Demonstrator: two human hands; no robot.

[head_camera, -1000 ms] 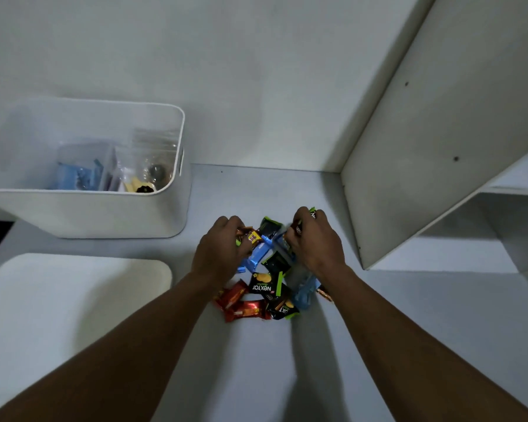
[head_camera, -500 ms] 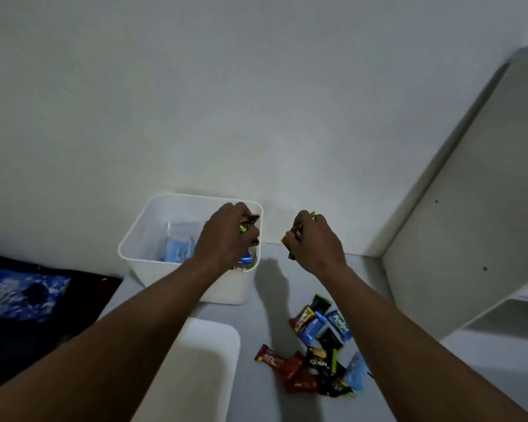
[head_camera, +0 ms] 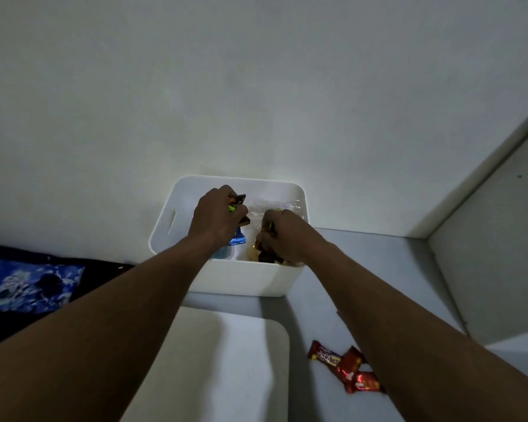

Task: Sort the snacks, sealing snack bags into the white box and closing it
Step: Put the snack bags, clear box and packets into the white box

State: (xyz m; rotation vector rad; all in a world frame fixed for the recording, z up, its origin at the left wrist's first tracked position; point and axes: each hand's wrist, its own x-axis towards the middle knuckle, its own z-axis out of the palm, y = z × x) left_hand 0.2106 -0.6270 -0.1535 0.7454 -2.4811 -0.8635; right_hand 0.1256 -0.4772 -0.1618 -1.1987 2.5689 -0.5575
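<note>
Box opens upward, its long axis running left-right.

- I take this for a home room: blue patterned fabric lies beside the pale tabletop.
- Plain white wall, white cabinet panel, snack packets lying loose.

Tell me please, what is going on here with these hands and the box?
A person is sorting snacks at a table. The left hand and the right hand are both over the open white box, each gripping a few small wrapped snacks. Clear bags lie inside the box. The lid lies flat on the table, nearer the person, so the box is not yet closed. Some red snack bars lie beside the right forearm.
</note>
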